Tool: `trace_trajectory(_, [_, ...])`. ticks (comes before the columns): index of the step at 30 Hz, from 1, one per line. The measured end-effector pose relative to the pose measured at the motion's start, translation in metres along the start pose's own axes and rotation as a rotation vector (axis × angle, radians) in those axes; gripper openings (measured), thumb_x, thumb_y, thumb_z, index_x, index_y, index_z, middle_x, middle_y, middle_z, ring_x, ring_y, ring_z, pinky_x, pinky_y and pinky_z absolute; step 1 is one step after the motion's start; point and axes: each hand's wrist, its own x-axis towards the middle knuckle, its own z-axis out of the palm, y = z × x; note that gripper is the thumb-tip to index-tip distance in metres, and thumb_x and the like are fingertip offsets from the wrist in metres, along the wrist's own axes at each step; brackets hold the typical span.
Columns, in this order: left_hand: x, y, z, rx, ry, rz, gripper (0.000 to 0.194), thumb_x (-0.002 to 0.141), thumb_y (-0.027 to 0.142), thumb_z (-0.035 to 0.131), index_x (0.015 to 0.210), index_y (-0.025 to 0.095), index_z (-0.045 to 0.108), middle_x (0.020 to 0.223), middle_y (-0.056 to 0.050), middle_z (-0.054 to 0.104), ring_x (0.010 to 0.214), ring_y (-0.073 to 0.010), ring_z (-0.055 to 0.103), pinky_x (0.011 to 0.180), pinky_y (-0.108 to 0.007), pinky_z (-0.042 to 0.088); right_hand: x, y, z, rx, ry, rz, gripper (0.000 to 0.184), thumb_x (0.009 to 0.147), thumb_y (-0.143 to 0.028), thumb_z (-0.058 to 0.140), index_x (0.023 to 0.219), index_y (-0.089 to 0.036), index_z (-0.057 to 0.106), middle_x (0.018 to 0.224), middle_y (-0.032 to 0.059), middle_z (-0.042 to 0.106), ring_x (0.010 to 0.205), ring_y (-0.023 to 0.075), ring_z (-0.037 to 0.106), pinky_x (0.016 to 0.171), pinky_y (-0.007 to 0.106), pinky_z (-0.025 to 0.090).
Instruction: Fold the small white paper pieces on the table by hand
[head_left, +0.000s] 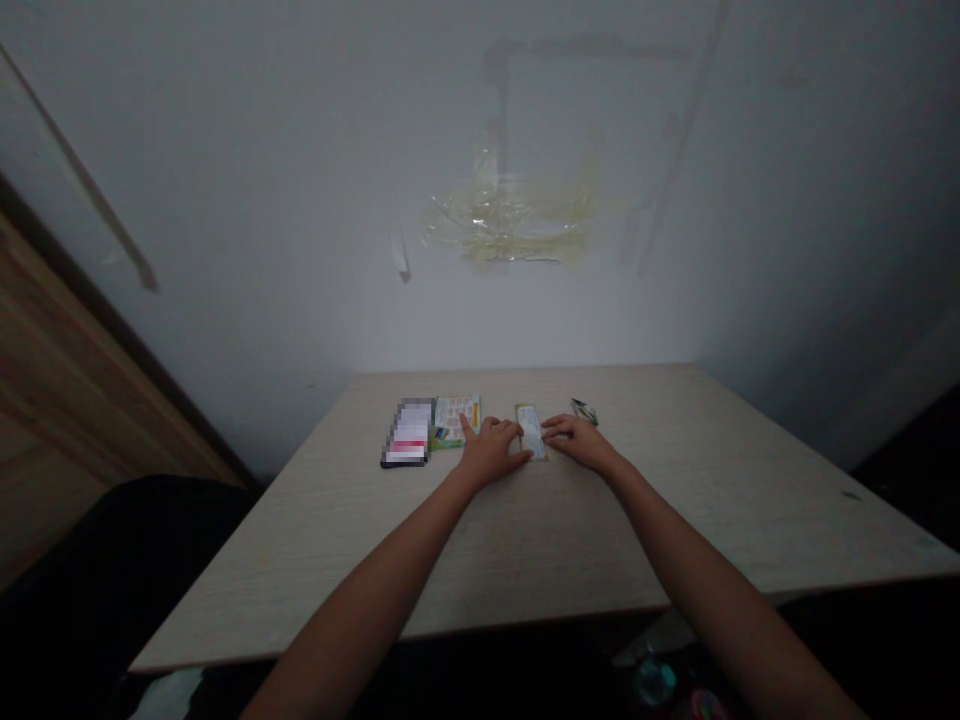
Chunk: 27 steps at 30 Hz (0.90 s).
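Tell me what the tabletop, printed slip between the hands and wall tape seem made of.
Tabletop: matte, probably wood-look laminate, from fine grain; solid wood possible.
Printed slip: likely paper, pale with dense print; finish unclear.
Wall tape: apparently glossy clear plastic, wrinkled, glinting.

Pale wood grain runs across the surface point(525, 540), smooth and matt, and here on top is a slip point(529, 418), plain printed paper with a dull finish. Beside it, a leaflet point(455, 412), flat, smooth printed paper too! Up on the wall point(300, 200), it's matt paint, and there the tape point(517, 215) flashes, clear plastic, glossy, badly wrinkled. Over left, a panel point(67, 400) shows grained wood, low in sheen.
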Motion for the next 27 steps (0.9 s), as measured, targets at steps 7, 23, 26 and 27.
trace_trajectory(7, [0.0,-0.002,0.001,0.067,-0.045,0.021,0.042,0.089,0.06,0.051,0.13,0.049,0.056,0.135,0.002,0.059,0.13,-0.0337,0.04,0.101,-0.083,-0.01,0.0,0.008,0.001,0.012,-0.021,-0.029,0.018,0.083,-0.034,0.066,0.087,-0.022,0.079,0.122,0.009,0.068,0.108,0.0233,0.065,0.101,0.04,0.046])
trace_trajectory(23, [0.003,-0.007,0.005,0.074,-0.04,0.043,0.043,0.089,0.062,0.05,0.129,0.05,0.056,0.136,0.002,0.058,0.133,-0.0364,0.038,0.098,-0.087,-0.005,0.018,0.009,0.013,-0.338,0.086,0.007,0.024,0.093,-0.027,0.057,0.106,-0.02,0.076,0.123,0.0131,0.065,0.112,0.0231,0.06,0.101,0.038,0.045])
trace_trajectory(26, [0.003,-0.007,0.006,0.069,-0.032,0.041,0.042,0.089,0.06,0.052,0.129,0.05,0.056,0.135,0.003,0.059,0.133,-0.0359,0.038,0.098,-0.087,-0.005,0.02,0.009,0.014,-0.364,0.097,0.017,0.025,0.093,-0.028,0.057,0.108,-0.019,0.076,0.122,0.0138,0.064,0.112,0.0236,0.059,0.102,0.038,0.044])
trace_trajectory(27, [0.003,-0.007,0.006,0.062,-0.03,0.039,0.042,0.088,0.06,0.053,0.129,0.05,0.057,0.135,0.002,0.06,0.133,-0.0358,0.039,0.099,-0.086,-0.006,0.02,0.01,0.015,-0.366,0.101,0.017,0.025,0.093,-0.028,0.057,0.109,-0.02,0.076,0.122,0.0136,0.064,0.112,0.0237,0.059,0.102,0.038,0.044])
